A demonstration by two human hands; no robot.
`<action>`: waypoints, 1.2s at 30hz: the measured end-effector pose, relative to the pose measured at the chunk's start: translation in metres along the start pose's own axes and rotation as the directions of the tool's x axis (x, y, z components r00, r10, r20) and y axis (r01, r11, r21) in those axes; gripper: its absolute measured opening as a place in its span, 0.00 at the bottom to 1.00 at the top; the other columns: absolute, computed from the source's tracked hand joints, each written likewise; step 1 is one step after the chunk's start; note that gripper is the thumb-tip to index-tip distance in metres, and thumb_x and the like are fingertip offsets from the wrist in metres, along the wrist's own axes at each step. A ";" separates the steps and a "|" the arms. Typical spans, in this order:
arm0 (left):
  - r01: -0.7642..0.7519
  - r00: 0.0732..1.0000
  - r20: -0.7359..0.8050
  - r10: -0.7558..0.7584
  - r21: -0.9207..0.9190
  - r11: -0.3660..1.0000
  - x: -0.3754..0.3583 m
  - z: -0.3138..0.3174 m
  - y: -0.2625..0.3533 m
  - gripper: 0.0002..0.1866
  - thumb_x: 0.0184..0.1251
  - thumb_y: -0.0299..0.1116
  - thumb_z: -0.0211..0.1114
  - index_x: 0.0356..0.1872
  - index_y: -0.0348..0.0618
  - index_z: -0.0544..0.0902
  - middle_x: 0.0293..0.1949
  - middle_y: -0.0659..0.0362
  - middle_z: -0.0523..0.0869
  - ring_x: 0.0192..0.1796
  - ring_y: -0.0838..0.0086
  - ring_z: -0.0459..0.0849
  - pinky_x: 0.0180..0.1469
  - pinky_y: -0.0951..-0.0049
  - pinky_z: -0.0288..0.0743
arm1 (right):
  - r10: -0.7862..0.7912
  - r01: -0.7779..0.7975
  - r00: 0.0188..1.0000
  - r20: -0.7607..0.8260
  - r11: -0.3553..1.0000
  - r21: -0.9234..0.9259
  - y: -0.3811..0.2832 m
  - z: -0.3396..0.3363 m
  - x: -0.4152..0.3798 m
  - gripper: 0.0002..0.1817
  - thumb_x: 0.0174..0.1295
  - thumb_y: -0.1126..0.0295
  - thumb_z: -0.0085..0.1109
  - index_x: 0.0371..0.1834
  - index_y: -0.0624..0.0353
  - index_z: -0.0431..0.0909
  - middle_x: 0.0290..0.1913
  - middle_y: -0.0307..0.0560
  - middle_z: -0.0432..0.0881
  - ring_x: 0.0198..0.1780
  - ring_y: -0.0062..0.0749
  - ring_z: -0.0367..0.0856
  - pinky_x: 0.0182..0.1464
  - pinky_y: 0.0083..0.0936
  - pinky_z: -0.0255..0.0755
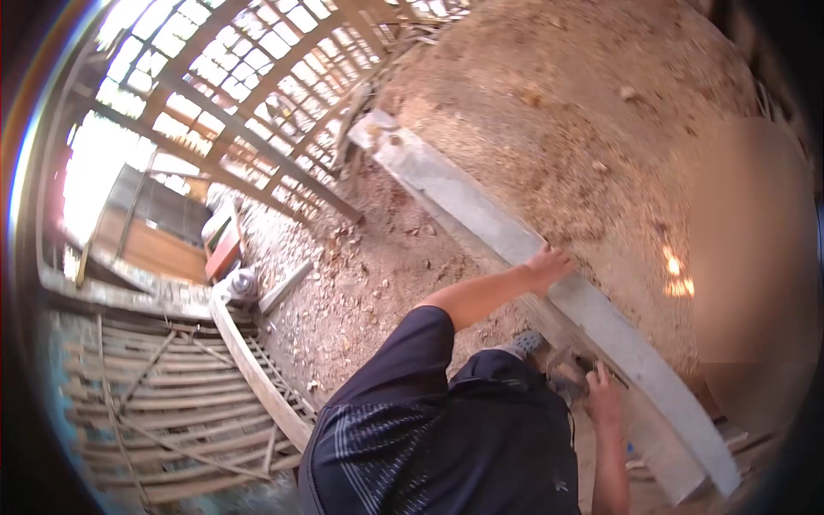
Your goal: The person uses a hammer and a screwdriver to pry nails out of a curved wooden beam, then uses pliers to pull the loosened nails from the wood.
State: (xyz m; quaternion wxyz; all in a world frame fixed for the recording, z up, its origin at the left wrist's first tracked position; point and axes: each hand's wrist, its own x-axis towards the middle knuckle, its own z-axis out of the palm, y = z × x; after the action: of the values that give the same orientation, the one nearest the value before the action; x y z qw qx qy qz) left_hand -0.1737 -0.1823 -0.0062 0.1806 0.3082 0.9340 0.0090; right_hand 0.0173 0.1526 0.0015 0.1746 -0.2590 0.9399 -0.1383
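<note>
A long pale grey plank (pixel 481 209) runs slantwise across the view, from the upper middle to the lower right. My left hand (pixel 547 267) lies over its upper face near the middle, fingers curled around the far edge. Below and to the right, my right hand (pixel 603 396) is closed beside the plank's near side. A thin dark piece shows at its fingers, too small and blurred to name. Just left of that hand is a dark blurred object (pixel 566 373) that I cannot identify. My shoe (pixel 530 342) shows next to it, partly hidden.
Bare earth floor (pixel 558 103) strewn with chips lies around the plank. A wooden lattice wall (pixel 283 77) with a slanting post (pixel 266 150) stands upper left. Bamboo slats (pixel 172 403) with a curved wooden rail (pixel 249 360) are at lower left. A blurred area covers the right side.
</note>
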 end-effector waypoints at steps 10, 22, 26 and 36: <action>0.085 0.996 -0.010 -0.085 0.131 0.988 0.009 0.029 0.006 0.66 0.30 0.54 0.87 0.75 0.49 0.59 0.63 0.55 0.72 0.70 0.59 0.69 0.73 0.45 0.59 | 0.065 -0.079 0.993 -0.099 0.986 -0.146 -0.001 0.010 -0.005 0.25 0.51 0.79 0.64 0.55 0.57 0.75 0.75 0.60 0.63 0.62 0.58 0.78 0.55 0.45 0.78; -0.031 0.992 -0.125 -0.006 -0.289 0.957 -0.005 -0.018 0.067 0.76 0.34 0.69 0.80 0.81 0.40 0.45 0.80 0.38 0.48 0.83 0.43 0.42 0.80 0.39 0.33 | 0.154 -0.156 0.982 -0.106 0.988 -0.005 0.004 0.015 -0.023 0.20 0.62 0.75 0.51 0.58 0.58 0.74 0.63 0.73 0.72 0.56 0.59 0.82 0.54 0.46 0.80; -0.254 0.958 -0.198 0.208 -0.244 0.936 0.033 -0.022 0.116 0.71 0.39 0.65 0.77 0.81 0.41 0.47 0.81 0.43 0.51 0.83 0.47 0.41 0.81 0.40 0.32 | 0.214 -0.218 0.967 -0.137 0.976 -0.010 0.009 0.021 -0.053 0.23 0.57 0.75 0.58 0.58 0.57 0.71 0.66 0.72 0.69 0.52 0.59 0.85 0.49 0.47 0.82; -0.248 0.968 -0.039 0.249 0.008 0.969 0.078 -0.010 0.184 0.65 0.40 0.54 0.81 0.78 0.41 0.52 0.69 0.47 0.67 0.73 0.52 0.63 0.77 0.42 0.52 | 0.866 -0.757 0.487 0.115 0.353 0.549 -0.027 0.029 -0.177 0.22 0.53 0.75 0.66 0.52 0.60 0.72 0.42 0.60 0.84 0.45 0.62 0.85 0.45 0.48 0.79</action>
State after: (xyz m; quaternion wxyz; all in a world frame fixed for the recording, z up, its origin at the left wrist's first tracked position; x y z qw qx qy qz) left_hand -0.1296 0.0130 0.0007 0.1591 0.4228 0.8914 0.0363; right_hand 0.1837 0.2199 0.0302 0.1907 0.3175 0.8751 -0.3115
